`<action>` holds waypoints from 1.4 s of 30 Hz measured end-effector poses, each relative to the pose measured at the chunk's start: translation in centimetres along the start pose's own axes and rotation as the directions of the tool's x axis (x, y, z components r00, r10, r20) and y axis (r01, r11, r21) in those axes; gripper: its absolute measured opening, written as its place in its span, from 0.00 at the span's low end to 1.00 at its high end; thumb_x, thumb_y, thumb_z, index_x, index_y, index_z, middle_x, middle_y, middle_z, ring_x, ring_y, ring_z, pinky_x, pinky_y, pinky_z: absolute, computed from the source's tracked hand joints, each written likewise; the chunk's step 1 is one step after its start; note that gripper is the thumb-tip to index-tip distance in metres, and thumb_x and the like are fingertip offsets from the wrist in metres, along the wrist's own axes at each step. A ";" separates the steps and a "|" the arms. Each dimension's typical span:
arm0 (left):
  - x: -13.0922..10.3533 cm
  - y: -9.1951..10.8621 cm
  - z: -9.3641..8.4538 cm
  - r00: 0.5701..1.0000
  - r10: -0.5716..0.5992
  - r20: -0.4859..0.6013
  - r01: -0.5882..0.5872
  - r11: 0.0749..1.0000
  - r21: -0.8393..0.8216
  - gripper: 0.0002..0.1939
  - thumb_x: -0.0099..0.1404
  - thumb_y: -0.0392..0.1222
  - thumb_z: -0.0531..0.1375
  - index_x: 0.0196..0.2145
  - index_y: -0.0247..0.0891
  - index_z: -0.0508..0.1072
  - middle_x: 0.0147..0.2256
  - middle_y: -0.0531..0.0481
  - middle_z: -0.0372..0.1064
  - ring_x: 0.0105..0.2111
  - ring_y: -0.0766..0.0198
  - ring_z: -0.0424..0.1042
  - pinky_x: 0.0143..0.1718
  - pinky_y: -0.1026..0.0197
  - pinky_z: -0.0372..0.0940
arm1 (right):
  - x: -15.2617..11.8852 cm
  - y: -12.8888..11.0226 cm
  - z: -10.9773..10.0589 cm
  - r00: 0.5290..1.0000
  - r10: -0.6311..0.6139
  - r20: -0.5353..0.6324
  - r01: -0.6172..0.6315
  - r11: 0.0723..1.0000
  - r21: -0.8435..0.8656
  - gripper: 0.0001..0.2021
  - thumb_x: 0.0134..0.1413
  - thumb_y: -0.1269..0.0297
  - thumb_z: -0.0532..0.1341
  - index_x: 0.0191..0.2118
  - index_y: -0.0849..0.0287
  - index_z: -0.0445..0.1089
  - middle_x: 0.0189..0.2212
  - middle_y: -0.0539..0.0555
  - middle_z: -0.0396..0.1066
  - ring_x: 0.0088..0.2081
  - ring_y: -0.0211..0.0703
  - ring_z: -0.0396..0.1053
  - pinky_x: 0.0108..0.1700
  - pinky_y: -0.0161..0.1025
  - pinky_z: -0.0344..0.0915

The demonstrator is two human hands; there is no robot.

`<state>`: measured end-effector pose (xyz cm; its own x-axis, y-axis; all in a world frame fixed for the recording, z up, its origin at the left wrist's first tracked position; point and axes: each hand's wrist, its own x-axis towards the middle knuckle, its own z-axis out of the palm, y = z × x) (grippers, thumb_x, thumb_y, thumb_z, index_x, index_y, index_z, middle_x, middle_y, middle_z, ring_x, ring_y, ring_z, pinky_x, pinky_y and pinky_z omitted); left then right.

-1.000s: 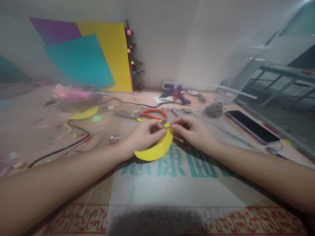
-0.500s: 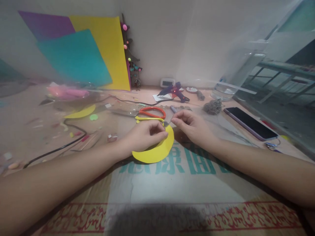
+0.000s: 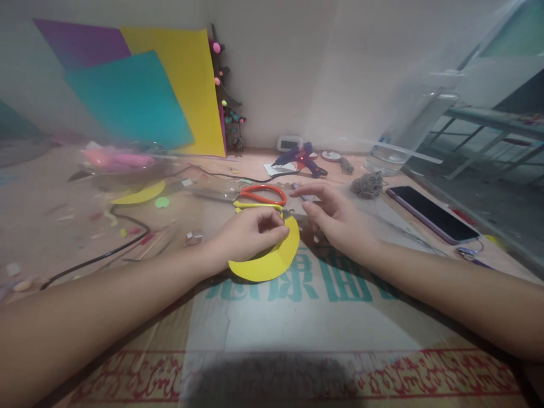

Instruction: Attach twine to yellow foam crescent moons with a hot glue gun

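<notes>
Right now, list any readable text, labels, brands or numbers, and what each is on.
"康" (likely reading): large teal print on the pale mat.
Other teal characters beside it: partly hidden or blurred, can't read; the yellow paper and arms are in the way.
Small white device: display too small to read.
Round lid: markings too small.
Phone: screen dark, no text visible.
No brand or number legible.

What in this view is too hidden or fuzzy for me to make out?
All in the head view:
- Upper part of the yellow cutout: hidden by the left hand.
- Blade tips of the scissors: blurred.
- Pink things at the left: blurred; I can't tell what they are.
- Readout on the small white device: too small.
- Far end of the bench: cut off by the right edge.
</notes>
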<state>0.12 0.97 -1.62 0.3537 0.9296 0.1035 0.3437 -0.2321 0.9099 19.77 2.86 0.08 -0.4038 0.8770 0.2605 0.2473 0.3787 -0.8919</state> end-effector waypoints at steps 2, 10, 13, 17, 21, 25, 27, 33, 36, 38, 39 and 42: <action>0.0 0.0 0.0 1.000 0.005 0.004 -0.005 1.000 0.006 0.08 0.59 0.44 0.60 0.27 0.37 0.70 0.25 0.53 0.68 0.24 0.68 0.65 0.26 0.66 0.60 | -0.3 -0.1 0.2 0.999 -0.029 0.038 0.026 0.998 0.063 0.12 0.63 0.61 0.55 0.50 0.53 0.64 0.51 0.54 0.69 0.19 0.28 0.61 0.19 0.33 0.60; -0.1 0.2 0.0 1.000 -0.001 -0.001 0.001 0.999 0.032 0.08 0.59 0.44 0.60 0.27 0.37 0.70 0.24 0.54 0.66 0.23 0.68 0.63 0.25 0.66 0.59 | -0.2 0.0 0.5 0.988 0.014 0.156 -0.033 0.992 0.123 0.11 0.61 0.64 0.57 0.49 0.55 0.64 0.32 0.48 0.67 0.24 0.32 0.65 0.23 0.32 0.63; -0.1 0.2 0.0 1.000 0.006 -0.005 -0.006 0.999 0.048 0.08 0.58 0.44 0.60 0.27 0.37 0.70 0.24 0.54 0.67 0.23 0.68 0.63 0.25 0.66 0.59 | -0.1 0.0 0.4 0.982 0.061 0.181 -0.084 0.988 0.127 0.10 0.60 0.62 0.58 0.47 0.56 0.66 0.27 0.46 0.64 0.23 0.33 0.63 0.22 0.31 0.61; -0.1 0.2 0.0 1.000 0.015 0.009 -0.016 0.999 0.045 0.08 0.59 0.43 0.60 0.27 0.37 0.70 0.24 0.54 0.67 0.23 0.69 0.64 0.25 0.67 0.59 | -0.1 0.1 0.4 0.982 0.098 0.160 -0.118 0.986 0.120 0.10 0.59 0.59 0.59 0.43 0.57 0.67 0.25 0.46 0.64 0.21 0.32 0.59 0.20 0.31 0.57; -0.2 0.2 0.0 1.000 0.026 0.014 -0.026 0.999 0.042 0.07 0.59 0.43 0.60 0.28 0.36 0.71 0.24 0.54 0.67 0.23 0.69 0.63 0.25 0.66 0.59 | -0.1 0.2 0.4 0.991 0.094 0.091 -0.102 0.991 0.082 0.09 0.59 0.58 0.59 0.40 0.57 0.69 0.23 0.45 0.63 0.20 0.31 0.58 0.20 0.32 0.56; -0.3 0.2 0.0 0.999 0.044 0.010 -0.045 0.997 0.063 0.07 0.59 0.43 0.61 0.28 0.36 0.71 0.24 0.54 0.67 0.23 0.69 0.63 0.25 0.66 0.59 | -0.1 0.2 0.4 0.993 0.096 0.071 -0.102 0.992 0.075 0.08 0.59 0.59 0.60 0.40 0.56 0.71 0.20 0.44 0.62 0.18 0.31 0.58 0.19 0.32 0.55; -0.3 0.2 0.0 0.999 0.046 0.016 -0.047 0.996 0.074 0.07 0.59 0.43 0.61 0.29 0.36 0.71 0.24 0.54 0.67 0.23 0.69 0.63 0.25 0.66 0.59 | -0.1 0.4 0.4 0.991 0.110 0.079 -0.116 0.990 0.085 0.08 0.59 0.59 0.60 0.40 0.55 0.71 0.18 0.43 0.60 0.17 0.31 0.56 0.18 0.32 0.54; -0.3 0.2 0.0 0.998 0.056 0.026 -0.058 0.994 0.087 0.07 0.60 0.43 0.60 0.28 0.36 0.71 0.24 0.54 0.67 0.23 0.69 0.63 0.26 0.66 0.59 | -0.1 0.8 0.4 0.987 0.128 0.098 -0.136 0.987 0.082 0.11 0.60 0.58 0.59 0.45 0.54 0.73 0.16 0.44 0.60 0.16 0.33 0.56 0.17 0.33 0.54; -0.2 0.2 -0.1 0.997 0.070 0.036 -0.073 0.993 0.096 0.07 0.60 0.43 0.60 0.28 0.36 0.71 0.25 0.54 0.68 0.24 0.69 0.64 0.26 0.66 0.59 | -0.1 0.7 0.2 0.992 0.076 0.098 -0.078 0.997 0.023 0.12 0.60 0.57 0.59 0.45 0.55 0.74 0.18 0.46 0.61 0.19 0.34 0.59 0.20 0.33 0.57; -0.2 0.2 -0.1 0.996 0.075 0.044 -0.079 0.992 0.099 0.07 0.60 0.43 0.60 0.28 0.36 0.71 0.25 0.54 0.68 0.24 0.69 0.64 0.26 0.67 0.59 | -0.1 0.6 0.0 0.993 0.039 0.109 -0.037 0.999 -0.022 0.12 0.60 0.58 0.59 0.45 0.56 0.74 0.21 0.47 0.63 0.21 0.35 0.61 0.22 0.34 0.59; -0.3 0.2 -0.1 0.996 0.075 0.048 -0.080 0.992 0.098 0.07 0.60 0.43 0.60 0.28 0.36 0.71 0.25 0.54 0.68 0.24 0.69 0.64 0.26 0.67 0.59 | 0.0 0.5 0.0 0.993 0.026 0.114 -0.022 0.999 -0.036 0.12 0.60 0.58 0.59 0.45 0.56 0.74 0.22 0.48 0.64 0.22 0.35 0.61 0.23 0.34 0.60; -0.3 0.3 -0.1 0.997 0.062 0.054 -0.066 0.994 0.088 0.08 0.60 0.43 0.60 0.29 0.36 0.71 0.24 0.55 0.67 0.24 0.70 0.63 0.26 0.67 0.59 | 0.0 0.6 0.0 0.994 0.003 0.106 0.000 1.000 -0.028 0.12 0.60 0.59 0.59 0.44 0.57 0.75 0.24 0.49 0.66 0.23 0.35 0.62 0.24 0.34 0.61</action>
<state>0.05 0.62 -1.31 0.4209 0.8967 0.1374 0.3946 -0.3173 0.8623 19.96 3.08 -0.45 -0.4944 0.8416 0.2172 0.2715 0.3869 -0.8812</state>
